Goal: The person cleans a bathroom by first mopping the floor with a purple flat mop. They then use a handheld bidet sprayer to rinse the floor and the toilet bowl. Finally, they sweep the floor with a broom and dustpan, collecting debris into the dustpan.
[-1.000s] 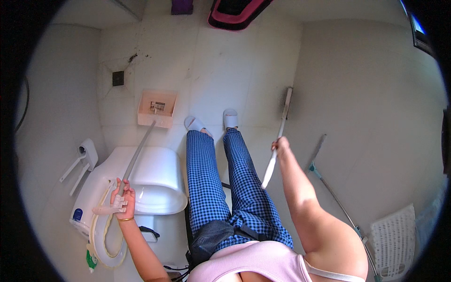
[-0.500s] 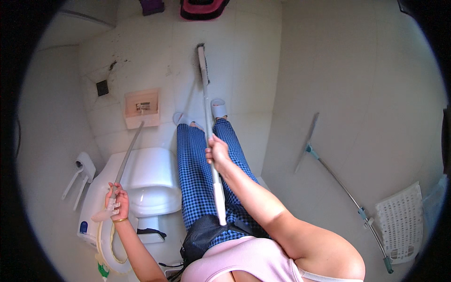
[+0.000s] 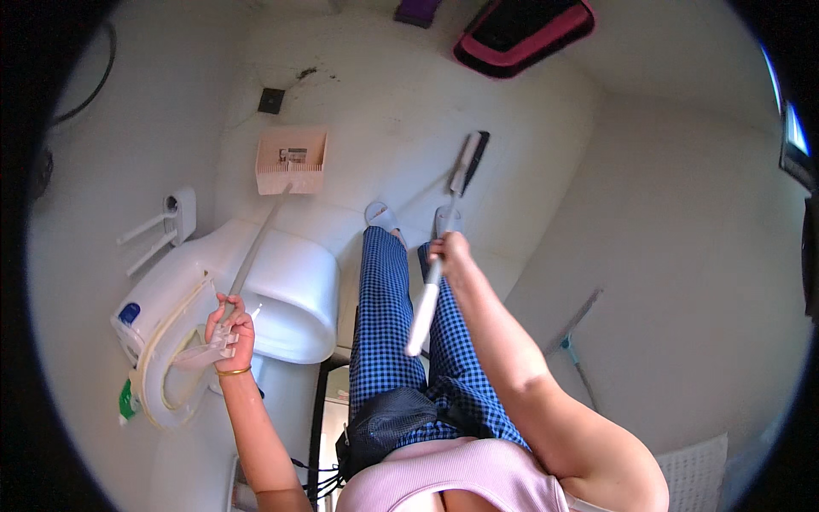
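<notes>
My left hand (image 3: 232,334) is wrapped round the upper part of a long grey dustpan handle, where clear plastic clips sit. At the handle's far end the pale pink dustpan (image 3: 268,182) lies on the floor, a small printed scrap inside. My right hand (image 3: 452,249) grips a broom (image 3: 423,317) partway along its pale shaft, below the white grip end. The broom head, with dark bristles, is just beyond my right slipper; I cannot tell whether the bristles touch the floor.
A white toilet (image 3: 294,282) with its seat stands on my left, beside a white wall bracket (image 3: 181,213). Ahead are a floor drain (image 3: 271,101), dark debris (image 3: 307,73) and a black-and-pink bin-like object (image 3: 546,44). A squeegee (image 3: 572,341) leans at the right wall.
The view has turned, shifting the room in the picture. My right hand has drawn the broom head back closer to my feet and to the right. Both hands keep their holds.
</notes>
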{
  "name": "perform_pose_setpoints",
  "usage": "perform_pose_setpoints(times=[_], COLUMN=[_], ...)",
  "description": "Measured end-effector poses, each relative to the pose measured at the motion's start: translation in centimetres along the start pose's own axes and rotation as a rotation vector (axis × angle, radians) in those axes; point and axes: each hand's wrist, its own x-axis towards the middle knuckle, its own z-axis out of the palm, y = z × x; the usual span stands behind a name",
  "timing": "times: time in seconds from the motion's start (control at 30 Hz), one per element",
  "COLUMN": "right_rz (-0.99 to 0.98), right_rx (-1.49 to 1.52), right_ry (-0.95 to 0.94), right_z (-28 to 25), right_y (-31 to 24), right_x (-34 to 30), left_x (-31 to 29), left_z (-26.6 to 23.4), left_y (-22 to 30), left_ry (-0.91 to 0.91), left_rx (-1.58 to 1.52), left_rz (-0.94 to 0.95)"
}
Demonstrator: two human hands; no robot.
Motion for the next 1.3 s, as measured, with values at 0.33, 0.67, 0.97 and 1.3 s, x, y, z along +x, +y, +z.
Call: perform_pose_setpoints(times=[0.33,0.67,0.97,1.3], right_rz=[-0.058,-0.220,0.528,0.086], right_rx=[-0.427,-1.577,-1.737,-1.574], right_ry=[-0.237,-0.358,-0.598,-1.531], right_z=[7.7,4.1,0.7,9.9], right_y=[-10.0,-37.1,-28.1,-24.3], right_x=[-3.7,-14.3,-5.7,8.8], left_x=[-2.0,-3.3,-6.8,-5.9], left_z=[6.5,16.6,15.3,17.2], left_y=[-6.2,-11.5,-14.4,-14.3], left_ry=[-0.012,-0.007,0.088,0.031], left_rx=[-0.128,-0.428,-0.573,-0.581], left_rz=[0.251,0.461,0.537,0.463])
